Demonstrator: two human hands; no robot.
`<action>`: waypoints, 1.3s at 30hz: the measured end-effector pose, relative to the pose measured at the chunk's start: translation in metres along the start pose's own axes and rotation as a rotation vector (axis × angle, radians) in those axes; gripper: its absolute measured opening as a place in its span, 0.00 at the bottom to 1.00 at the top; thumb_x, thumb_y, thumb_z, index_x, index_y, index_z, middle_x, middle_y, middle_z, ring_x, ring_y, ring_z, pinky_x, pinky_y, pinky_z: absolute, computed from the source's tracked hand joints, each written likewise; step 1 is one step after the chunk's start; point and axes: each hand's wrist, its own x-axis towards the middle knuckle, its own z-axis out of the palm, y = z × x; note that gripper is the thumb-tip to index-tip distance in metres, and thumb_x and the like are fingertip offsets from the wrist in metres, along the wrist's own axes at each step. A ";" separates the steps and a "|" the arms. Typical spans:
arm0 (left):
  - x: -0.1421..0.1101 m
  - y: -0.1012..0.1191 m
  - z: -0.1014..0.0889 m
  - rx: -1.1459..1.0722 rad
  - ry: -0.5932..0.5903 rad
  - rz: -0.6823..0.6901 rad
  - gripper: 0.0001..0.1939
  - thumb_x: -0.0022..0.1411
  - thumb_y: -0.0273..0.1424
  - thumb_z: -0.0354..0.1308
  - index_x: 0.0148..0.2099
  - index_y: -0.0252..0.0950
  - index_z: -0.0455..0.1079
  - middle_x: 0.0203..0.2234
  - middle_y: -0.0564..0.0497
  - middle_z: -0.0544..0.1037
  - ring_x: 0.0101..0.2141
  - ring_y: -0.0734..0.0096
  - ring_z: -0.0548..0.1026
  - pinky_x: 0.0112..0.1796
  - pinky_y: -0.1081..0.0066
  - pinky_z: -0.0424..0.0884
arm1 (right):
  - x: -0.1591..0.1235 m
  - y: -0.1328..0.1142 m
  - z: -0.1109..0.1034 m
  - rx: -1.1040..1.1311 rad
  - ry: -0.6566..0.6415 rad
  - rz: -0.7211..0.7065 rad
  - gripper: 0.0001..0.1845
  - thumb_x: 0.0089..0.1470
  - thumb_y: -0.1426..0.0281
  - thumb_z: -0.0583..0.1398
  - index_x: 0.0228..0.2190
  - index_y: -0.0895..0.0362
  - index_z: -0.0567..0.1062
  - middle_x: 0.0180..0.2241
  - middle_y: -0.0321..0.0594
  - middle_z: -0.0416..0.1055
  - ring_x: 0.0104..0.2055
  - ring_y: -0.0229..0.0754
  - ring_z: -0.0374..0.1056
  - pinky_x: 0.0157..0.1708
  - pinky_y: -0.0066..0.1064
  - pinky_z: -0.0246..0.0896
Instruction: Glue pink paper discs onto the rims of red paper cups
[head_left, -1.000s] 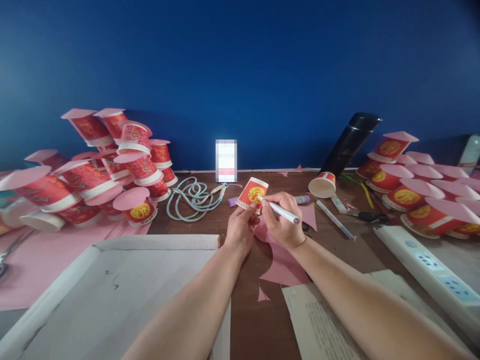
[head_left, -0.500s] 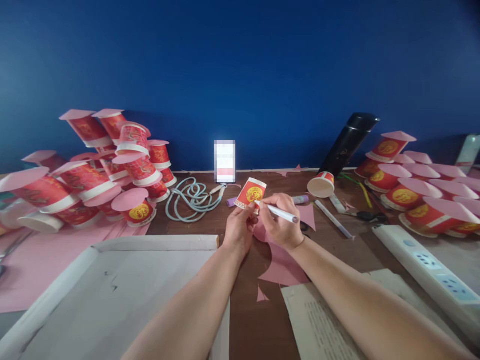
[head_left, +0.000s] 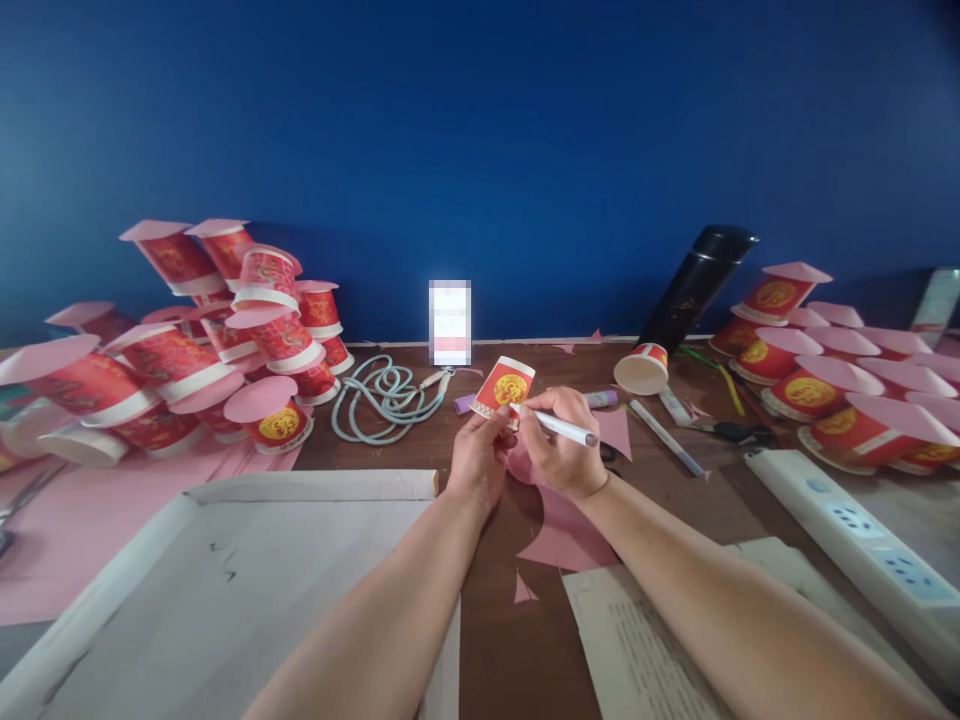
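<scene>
A red paper cup [head_left: 507,385] with a gold emblem and a white band is tilted upside down in my left hand [head_left: 482,455], whose fingers wrap its lower edge. In my right hand [head_left: 564,447] is a white marker pen [head_left: 568,429], pinched between thumb and fingers. Its tip meets or nearly meets the cup beside the emblem; contact is too small to be sure of. Under my hands lies cut pink paper [head_left: 564,530]. A purple glue stick [head_left: 465,405] rests behind the cup, partly hidden.
Red cups with pink paper tops [head_left: 176,360] are piled left; similar ones [head_left: 844,375] stand right. Nearby are a coiled cable [head_left: 386,400], a lit phone [head_left: 451,322], a black flask [head_left: 697,285], a cup on its side [head_left: 641,372], a power strip [head_left: 855,530] and a cardboard tray [head_left: 300,488].
The cup has shifted very slightly in my left hand. Both hands and the marker pen otherwise keep nearly the same place.
</scene>
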 end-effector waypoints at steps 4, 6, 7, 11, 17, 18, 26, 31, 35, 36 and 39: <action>-0.001 0.001 0.002 -0.007 0.005 0.006 0.13 0.44 0.30 0.69 0.32 0.31 0.72 0.24 0.51 0.74 0.26 0.74 0.72 0.28 0.73 0.63 | -0.001 0.001 0.001 -0.014 -0.006 0.014 0.02 0.52 0.69 0.59 0.28 0.53 0.70 0.25 0.36 0.71 0.31 0.42 0.67 0.39 0.38 0.64; -0.001 0.002 0.002 -0.018 0.011 0.003 0.12 0.44 0.29 0.69 0.32 0.30 0.72 0.22 0.52 0.73 0.24 0.77 0.70 0.26 0.74 0.62 | -0.001 0.002 0.001 -0.006 -0.006 0.015 0.01 0.52 0.70 0.59 0.29 0.53 0.70 0.25 0.36 0.71 0.32 0.42 0.67 0.39 0.38 0.64; 0.000 0.002 0.002 -0.025 0.017 0.002 0.12 0.44 0.29 0.69 0.31 0.30 0.72 0.21 0.53 0.72 0.22 0.79 0.68 0.26 0.75 0.62 | -0.001 0.003 0.001 -0.003 -0.006 0.016 0.01 0.51 0.70 0.59 0.29 0.53 0.70 0.25 0.36 0.71 0.32 0.42 0.67 0.40 0.39 0.64; 0.001 0.003 0.003 -0.045 0.053 0.005 0.11 0.43 0.27 0.69 0.29 0.30 0.71 0.18 0.56 0.69 0.18 0.84 0.63 0.23 0.77 0.59 | -0.002 0.006 0.001 -0.006 -0.012 0.045 0.01 0.51 0.70 0.60 0.28 0.53 0.70 0.26 0.36 0.71 0.33 0.43 0.67 0.40 0.39 0.64; 0.001 0.005 0.002 -0.035 0.058 -0.009 0.11 0.42 0.28 0.69 0.29 0.30 0.71 0.17 0.56 0.69 0.18 0.84 0.63 0.22 0.78 0.59 | -0.001 0.005 0.001 -0.004 -0.005 0.053 0.01 0.51 0.70 0.60 0.29 0.53 0.71 0.26 0.36 0.71 0.33 0.43 0.67 0.39 0.38 0.64; 0.001 0.005 0.002 -0.032 0.062 -0.014 0.11 0.42 0.27 0.69 0.29 0.30 0.71 0.17 0.56 0.69 0.18 0.84 0.63 0.21 0.78 0.60 | -0.001 0.005 0.001 -0.005 -0.003 0.060 0.01 0.51 0.69 0.60 0.29 0.53 0.71 0.26 0.36 0.71 0.33 0.43 0.68 0.38 0.38 0.64; 0.001 0.005 0.003 -0.034 0.063 -0.040 0.10 0.43 0.26 0.67 0.30 0.30 0.72 0.18 0.55 0.70 0.18 0.83 0.64 0.21 0.78 0.60 | 0.002 0.005 0.001 -0.008 0.027 0.057 0.02 0.52 0.69 0.59 0.30 0.54 0.70 0.28 0.37 0.72 0.33 0.43 0.69 0.38 0.39 0.65; -0.001 0.005 0.004 -0.044 0.073 -0.038 0.11 0.43 0.26 0.67 0.31 0.29 0.73 0.19 0.54 0.70 0.19 0.83 0.64 0.21 0.79 0.61 | 0.002 0.005 0.000 -0.011 0.042 0.040 0.01 0.53 0.70 0.59 0.31 0.54 0.70 0.28 0.37 0.72 0.32 0.42 0.69 0.37 0.38 0.64; -0.001 0.005 0.004 -0.053 0.079 -0.045 0.10 0.43 0.25 0.67 0.31 0.29 0.73 0.18 0.55 0.70 0.18 0.84 0.64 0.21 0.79 0.61 | 0.002 0.005 0.000 -0.009 0.042 0.038 0.01 0.52 0.70 0.60 0.30 0.54 0.70 0.28 0.37 0.72 0.32 0.42 0.69 0.38 0.37 0.64; -0.001 0.005 0.004 -0.057 0.079 -0.046 0.10 0.44 0.25 0.67 0.31 0.29 0.73 0.18 0.55 0.70 0.18 0.84 0.63 0.21 0.79 0.61 | 0.002 0.005 0.000 -0.010 0.043 0.037 0.01 0.52 0.70 0.60 0.30 0.54 0.70 0.28 0.37 0.72 0.32 0.42 0.69 0.38 0.37 0.64; 0.000 0.005 0.004 -0.067 0.078 -0.044 0.09 0.44 0.25 0.66 0.31 0.29 0.72 0.19 0.54 0.71 0.18 0.84 0.64 0.21 0.80 0.61 | 0.002 0.005 0.001 -0.014 0.043 0.038 0.01 0.52 0.71 0.60 0.30 0.54 0.70 0.27 0.37 0.72 0.32 0.42 0.68 0.38 0.37 0.64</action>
